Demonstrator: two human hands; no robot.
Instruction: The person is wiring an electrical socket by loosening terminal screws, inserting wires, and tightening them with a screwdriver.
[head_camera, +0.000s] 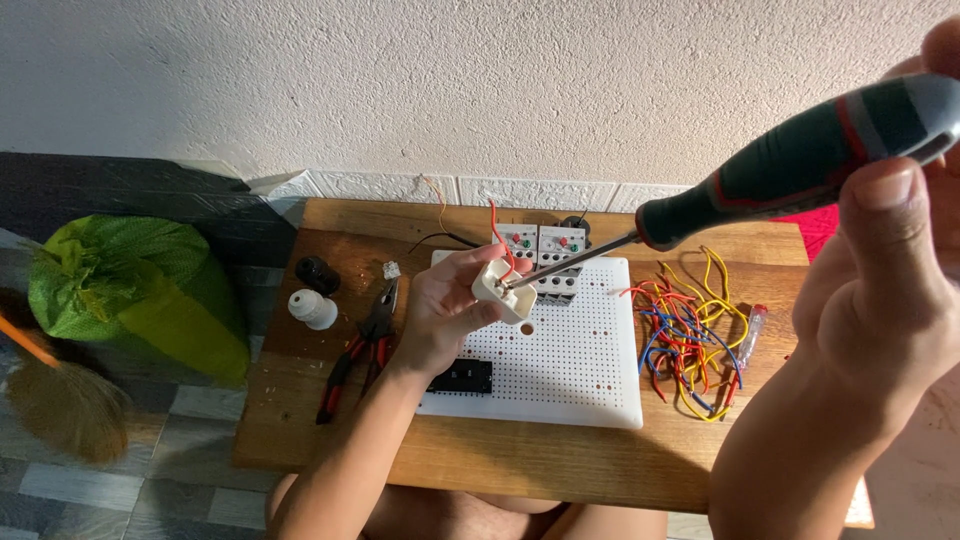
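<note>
- The left hand (440, 310) is raised above the surface (520, 460), its fingers curled around a small white electrical fitting (503, 290), thumb on one side and the other fingers wrapped under it
- A red wire (497, 232) rises out of the top of the fitting and curves upward
- The right hand (890, 270) is close to the camera, closed around the dark grey and red handle of a screwdriver (800, 165); the thumb lies along the lower side of the handle
- The screwdriver's metal shaft slants down to the left, and its tip meets the open face of the fitting
- Under both hands lies a white perforated board (580, 370) on the wooden surface; a black switch module (462, 376) sits at its near left corner
- Two grey breaker units (542, 245) with red and green dots stand at the far edge of the board, just behind the fitting
- Red-handled pliers (358, 358) lie on the surface left of the board, near a white lamp holder (312, 308) and a black lamp holder (318, 273)
- A loose tangle of red, blue and yellow wires (690, 335) lies right of the board, with a clear-handled tester pen (751, 335) beside it
- A green bag (135, 290) rests on the floor to the left
</note>
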